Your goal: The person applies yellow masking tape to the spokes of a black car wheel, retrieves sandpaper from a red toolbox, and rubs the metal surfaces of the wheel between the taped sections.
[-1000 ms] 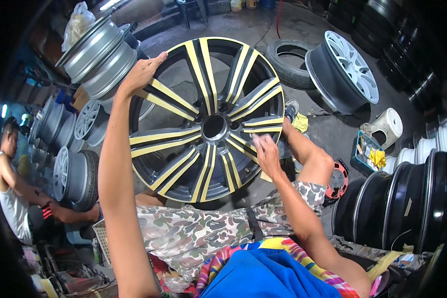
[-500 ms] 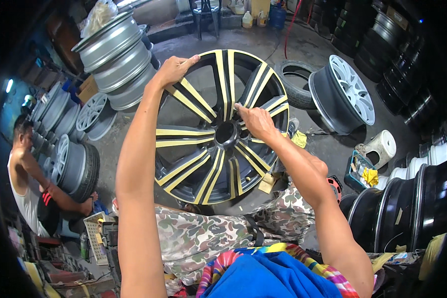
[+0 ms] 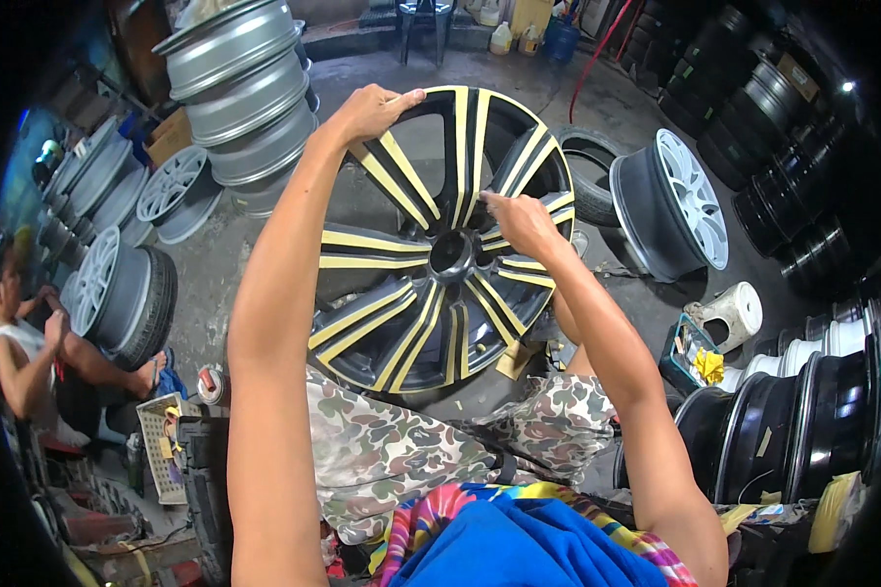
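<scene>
A large black alloy wheel (image 3: 450, 252) stands tilted toward me above my lap, its spokes striped with pale yellow strips that look like tape. My left hand (image 3: 377, 112) grips its upper-left edge, thumb and fingers closed on the rim. My right hand (image 3: 524, 227) is at the upper spokes, just right of the hub, fingers closed and their tips on a spoke; whether anything small is between them I cannot make out. A scrap of tan card (image 3: 514, 362) lies below the wheel's lower right.
Stacked silver rims (image 3: 230, 108) stand left. A tyre (image 3: 592, 157), white wheel (image 3: 670, 205), white stool (image 3: 734, 318) and crate of rags (image 3: 685, 362) are right, with black rims (image 3: 763, 430) nearer. A co-worker (image 3: 30, 362) sits at far left beside a beige basket (image 3: 162, 450).
The wheel and my left hand have shifted right in view. My right hand has moved up from the right-hand lower spokes to the upper ones. The co-worker's hands have risen.
</scene>
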### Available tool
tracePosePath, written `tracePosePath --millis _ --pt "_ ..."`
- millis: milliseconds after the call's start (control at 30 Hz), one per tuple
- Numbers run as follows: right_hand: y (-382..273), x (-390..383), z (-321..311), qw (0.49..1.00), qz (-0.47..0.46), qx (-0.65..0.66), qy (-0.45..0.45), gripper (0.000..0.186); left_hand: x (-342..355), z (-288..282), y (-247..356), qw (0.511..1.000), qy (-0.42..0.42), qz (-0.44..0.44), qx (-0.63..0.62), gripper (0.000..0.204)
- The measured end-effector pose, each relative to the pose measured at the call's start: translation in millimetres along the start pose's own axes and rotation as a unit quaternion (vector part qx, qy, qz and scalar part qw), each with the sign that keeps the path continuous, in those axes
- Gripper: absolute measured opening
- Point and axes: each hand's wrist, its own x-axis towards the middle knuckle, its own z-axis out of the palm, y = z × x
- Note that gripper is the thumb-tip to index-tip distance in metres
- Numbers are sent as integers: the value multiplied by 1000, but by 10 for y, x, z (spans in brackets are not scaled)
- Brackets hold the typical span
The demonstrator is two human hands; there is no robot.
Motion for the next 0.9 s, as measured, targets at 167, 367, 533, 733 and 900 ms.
tracePosePath --millis 167,367,533,733,900 --pt "-101 108 90 993 13 -69 -94 30 -20 -35 -37 1000 -17 -21 -3 84" --pt "-54 -30 -157 997 -33 29 -63 31 -132 -82 -73 999 -29 -36 3 78" --pt "55 209 34 987 18 -112 -114 31 -38 -53 133 999 -38 -24 -3 74" --pt "-122 -62 -550 967 26 15 -252 30 -62 -137 -26 995 -72 -58 37 74" --pt "-53 -201 -342 980 -191 -23 -61 30 -50 -27 -77 1000 -12 0 28 73"
